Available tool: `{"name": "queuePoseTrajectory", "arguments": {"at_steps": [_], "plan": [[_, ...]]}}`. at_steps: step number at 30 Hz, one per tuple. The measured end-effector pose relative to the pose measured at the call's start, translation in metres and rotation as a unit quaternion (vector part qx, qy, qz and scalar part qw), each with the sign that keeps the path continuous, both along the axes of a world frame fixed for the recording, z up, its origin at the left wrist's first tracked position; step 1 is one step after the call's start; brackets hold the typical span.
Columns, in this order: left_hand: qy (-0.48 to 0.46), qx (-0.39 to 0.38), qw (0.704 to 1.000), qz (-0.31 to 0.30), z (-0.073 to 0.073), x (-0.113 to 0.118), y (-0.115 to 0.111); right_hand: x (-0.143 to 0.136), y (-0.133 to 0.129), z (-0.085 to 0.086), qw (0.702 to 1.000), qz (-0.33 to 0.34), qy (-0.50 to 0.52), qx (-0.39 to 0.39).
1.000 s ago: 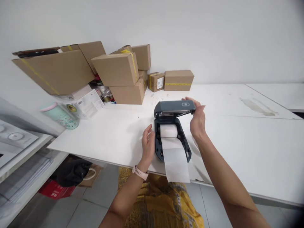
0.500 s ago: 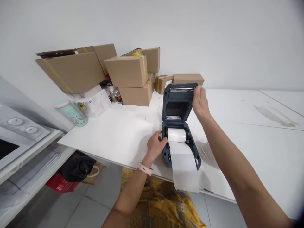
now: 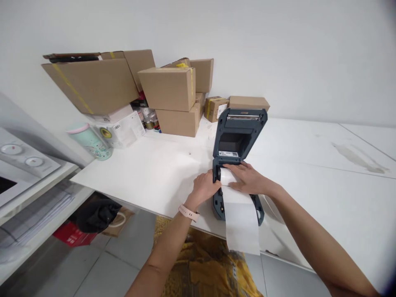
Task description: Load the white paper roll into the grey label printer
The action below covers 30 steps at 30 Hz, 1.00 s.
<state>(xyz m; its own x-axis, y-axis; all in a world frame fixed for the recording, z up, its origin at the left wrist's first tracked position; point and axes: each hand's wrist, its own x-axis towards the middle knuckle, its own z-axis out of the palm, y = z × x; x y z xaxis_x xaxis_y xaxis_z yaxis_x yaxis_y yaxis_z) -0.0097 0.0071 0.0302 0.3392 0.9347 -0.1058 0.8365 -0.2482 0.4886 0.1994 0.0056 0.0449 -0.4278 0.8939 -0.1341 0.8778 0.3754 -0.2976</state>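
The printer [image 3: 218, 207] sits on the surface [image 3: 161, 173], its lid [image 3: 239, 128] tilted up behind, giving both hands access. Left hand [image 3: 204, 189], half curled at its left wall, seems to brace; whether it grips, I cannot tell. Right hand [image 3: 251, 180], fingers spread, covers the paper roll [image 3: 226, 177] inside, perhaps keeping it seated
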Motion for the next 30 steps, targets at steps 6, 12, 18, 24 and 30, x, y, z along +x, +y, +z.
{"name": "queuePoseTrajectory", "arguments": {"at_steps": [6, 12, 18, 24, 30], "plan": [[0.023, -0.009, 1.0, -0.011, 0.001, 0.0, 0.001, -0.023, 0.026, 0.01, 0.995, 0.018, -0.088, -0.05], [-0.013, -0.001, 1.0, -0.004, -0.003, -0.002, 0.0, 0.001, 0.003, 0.045, 0.996, 0.038, 0.082, -0.006], [-0.043, -0.006, 0.999, 0.003, -0.006, -0.002, -0.001, 0.059, -0.041, 0.072, 0.93, -0.142, 0.332, 0.063], [-0.043, -0.008, 0.999, 0.007, -0.006, -0.001, -0.001, 0.099, -0.01, 0.011, 0.893, -0.257, 0.344, 0.135], [-0.05, -0.005, 0.999, 0.008, -0.007, -0.002, -0.002, 0.105, 0.012, -0.043, 0.902, -0.283, 0.317, 0.073]]}}
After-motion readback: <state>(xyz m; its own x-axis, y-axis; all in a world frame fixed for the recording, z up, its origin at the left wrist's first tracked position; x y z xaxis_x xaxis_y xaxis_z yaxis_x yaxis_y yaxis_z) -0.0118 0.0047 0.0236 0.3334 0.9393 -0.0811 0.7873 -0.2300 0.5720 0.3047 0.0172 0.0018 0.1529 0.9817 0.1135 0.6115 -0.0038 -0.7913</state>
